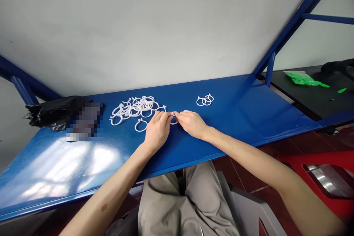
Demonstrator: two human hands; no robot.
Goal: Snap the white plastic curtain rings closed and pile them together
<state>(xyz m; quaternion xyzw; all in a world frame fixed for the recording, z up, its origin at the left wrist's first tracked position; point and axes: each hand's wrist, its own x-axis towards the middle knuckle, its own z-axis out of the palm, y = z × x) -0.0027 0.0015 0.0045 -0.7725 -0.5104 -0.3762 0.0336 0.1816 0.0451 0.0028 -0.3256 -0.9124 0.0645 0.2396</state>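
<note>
Nearest the camera are your grey-beige cloth trousers (pixel 182 201), below the glossy blue bench (pixel 235 118). Over it, your left hand (pixel 157 129) and right hand (pixel 192 123) meet at the top of a thin, round white ring, apparently plastic (pixel 174 122); each grip is pinched narrow on it, though your fingers hide its ends. Its lower arc shows between your hands. To your left lies a tangled pile of similar white rings (pixel 134 113), one loose ring (pixel 141 131) just in front; a few overlapping rings (pixel 200 104) lie to your right. Being slim, it should feel light, springy and smooth; pinch near its ends, sparing the arc.
</note>
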